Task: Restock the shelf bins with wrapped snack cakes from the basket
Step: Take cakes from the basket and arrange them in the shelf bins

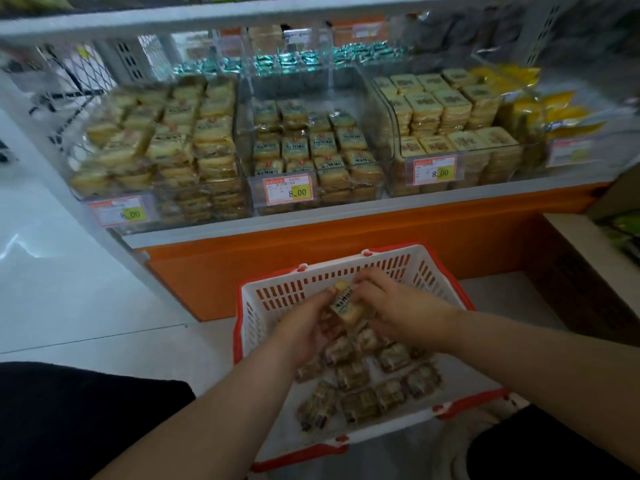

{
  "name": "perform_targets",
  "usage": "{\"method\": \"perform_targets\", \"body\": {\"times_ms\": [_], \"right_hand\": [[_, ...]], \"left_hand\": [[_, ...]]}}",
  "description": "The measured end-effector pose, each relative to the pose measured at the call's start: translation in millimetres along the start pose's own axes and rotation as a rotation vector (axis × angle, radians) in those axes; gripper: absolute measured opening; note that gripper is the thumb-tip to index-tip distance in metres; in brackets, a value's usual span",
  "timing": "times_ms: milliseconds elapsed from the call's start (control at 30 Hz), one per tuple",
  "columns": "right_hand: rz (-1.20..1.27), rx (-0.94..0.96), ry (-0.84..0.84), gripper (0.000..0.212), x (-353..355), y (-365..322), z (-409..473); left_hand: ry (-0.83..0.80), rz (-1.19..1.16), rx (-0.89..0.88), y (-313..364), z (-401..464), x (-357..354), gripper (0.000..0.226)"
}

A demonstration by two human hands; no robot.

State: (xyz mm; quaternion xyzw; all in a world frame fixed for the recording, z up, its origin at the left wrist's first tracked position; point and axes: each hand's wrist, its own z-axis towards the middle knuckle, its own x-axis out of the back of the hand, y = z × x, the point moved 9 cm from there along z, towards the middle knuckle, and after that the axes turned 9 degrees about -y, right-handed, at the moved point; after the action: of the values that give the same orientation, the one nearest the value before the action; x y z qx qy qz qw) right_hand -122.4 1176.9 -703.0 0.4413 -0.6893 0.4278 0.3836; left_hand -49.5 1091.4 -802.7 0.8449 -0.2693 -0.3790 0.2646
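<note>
Both hands are in the basket, gripping one wrapped cake between them.

Up beyond the hands runs the shelf (311,225), white edge over an orange base, carrying three clear bins side by side: left bin (159,143), middle bin (311,147) and right bin (450,133), all stacked with pale wrapped cakes, each with an orange-and-yellow price tag (288,190) on the front. Directly under the hands sits the white basket (277,292) with its red rim, on the floor just in front of the shelf. Loose snack cakes (360,403) lie across its bottom, nearer the person than the hands. The left hand (304,327) and right hand (394,306) meet over the basket's far end, fingers curled, each pinching a side of the held cake (346,304), which is tilted up above the others.
</note>
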Motion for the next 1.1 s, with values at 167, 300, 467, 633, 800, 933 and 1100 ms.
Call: {"method": "perform_targets", "body": {"times_ms": [167, 300, 467, 633, 800, 933, 1100], "right_hand": [[0.402, -0.139, 0.046, 0.042, 41, 4, -34], [0.494, -0.189, 0.091, 0.039, 72, 0, -35], [0.574, -0.156, 0.157, 0.044, 116, -6, -22], [0.549, -0.163, 0.25, 0.066, 148, 6, -5], [0.391, -0.163, 0.418, 0.09, 191, 29, 24], [0.2, -0.169, 0.408, 0.085, 219, 49, 60], [0.239, -0.252, 0.519, 0.068, 243, 83, 99]], "left_hand": [[-0.128, 0.216, -0.076, 53, -37, -30, 0.021], [-0.165, 0.419, -0.169, 96, -59, -49, 0.024], [-0.171, 0.519, -0.256, 144, -67, -64, 0.025], [-0.057, 0.671, -0.407, 196, -49, -79, 0.022], [-0.046, 0.746, -0.474, 251, -17, -99, 0.019], [-0.045, 0.752, -0.507, 289, 15, -106, 0.015], [0.052, 0.56, -0.589, 330, 61, -97, 0.024]]}}
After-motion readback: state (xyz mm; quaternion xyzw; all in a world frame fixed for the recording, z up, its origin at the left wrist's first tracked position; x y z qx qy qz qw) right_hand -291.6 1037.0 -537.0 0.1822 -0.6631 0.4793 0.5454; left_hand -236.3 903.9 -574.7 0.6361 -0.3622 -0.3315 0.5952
